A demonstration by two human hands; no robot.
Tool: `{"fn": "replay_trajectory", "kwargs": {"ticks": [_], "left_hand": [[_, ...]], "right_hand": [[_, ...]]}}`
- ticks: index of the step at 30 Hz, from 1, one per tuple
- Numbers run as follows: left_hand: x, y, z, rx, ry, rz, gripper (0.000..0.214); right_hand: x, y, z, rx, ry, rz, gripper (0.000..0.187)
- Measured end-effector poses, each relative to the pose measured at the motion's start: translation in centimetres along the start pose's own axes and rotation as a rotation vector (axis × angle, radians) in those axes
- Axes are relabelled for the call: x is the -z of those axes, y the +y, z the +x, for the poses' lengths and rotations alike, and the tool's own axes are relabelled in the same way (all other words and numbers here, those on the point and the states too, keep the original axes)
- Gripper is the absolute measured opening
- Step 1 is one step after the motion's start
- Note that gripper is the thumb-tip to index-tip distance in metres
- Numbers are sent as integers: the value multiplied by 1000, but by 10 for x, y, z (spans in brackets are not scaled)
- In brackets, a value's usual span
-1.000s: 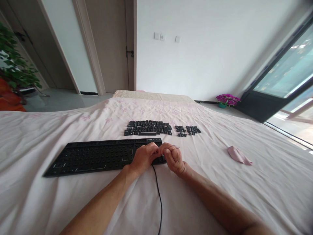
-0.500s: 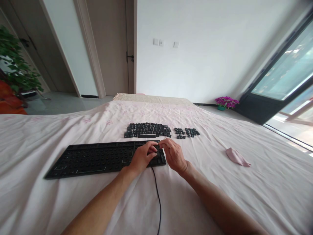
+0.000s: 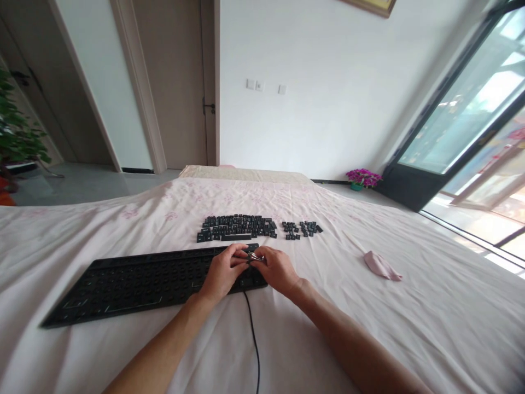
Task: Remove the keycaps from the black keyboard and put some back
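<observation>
A black keyboard (image 3: 135, 282) with its keycaps taken off lies on the pale pink sheet (image 3: 410, 317) in front of me. My left hand (image 3: 221, 272) and my right hand (image 3: 275, 268) rest together on its right end, fingers curled, pinching a small thin metal wire tool (image 3: 254, 256) between them. Beyond the keyboard the loose black keycaps (image 3: 235, 227) are laid out in rows, with a smaller group of keycaps (image 3: 301, 229) to their right. The keyboard's black cable (image 3: 253, 345) runs toward me between my forearms.
A crumpled pink cloth (image 3: 381, 265) lies on the sheet to the right. A pot of purple flowers (image 3: 363, 178) stands on the floor by the glass door (image 3: 463, 131). A green plant (image 3: 16, 137) is at far left, and a wooden door (image 3: 172, 82) behind.
The view has tilted up and shifted, so the keyboard sits lower and further left. My hands have stayed on the keyboard's right end and drawn together again after parting half a second ago.
</observation>
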State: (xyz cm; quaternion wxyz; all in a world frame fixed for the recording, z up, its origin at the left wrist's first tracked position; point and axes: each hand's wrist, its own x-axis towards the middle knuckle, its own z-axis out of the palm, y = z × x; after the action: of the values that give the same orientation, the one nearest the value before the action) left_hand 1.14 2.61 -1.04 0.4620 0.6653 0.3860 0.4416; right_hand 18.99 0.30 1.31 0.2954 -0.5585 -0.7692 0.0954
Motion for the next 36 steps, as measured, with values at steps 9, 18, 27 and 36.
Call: {"fn": "replay_trajectory", "kwargs": {"ticks": [9, 18, 27, 36], "left_hand": [[-3, -9, 0, -101, 47, 168, 26], [-3, -12, 2, -115, 10, 222, 20], [-2, -9, 1, -123, -5, 270, 18], [-1, -10, 0, -129, 2, 236, 16]], "right_hand": [[62, 120, 15, -469, 304, -68, 16], [100, 216, -8, -783, 324, -240, 24], [95, 239, -1, -800, 258, -241, 26], [94, 224, -2, -773, 269, -271, 29]]}}
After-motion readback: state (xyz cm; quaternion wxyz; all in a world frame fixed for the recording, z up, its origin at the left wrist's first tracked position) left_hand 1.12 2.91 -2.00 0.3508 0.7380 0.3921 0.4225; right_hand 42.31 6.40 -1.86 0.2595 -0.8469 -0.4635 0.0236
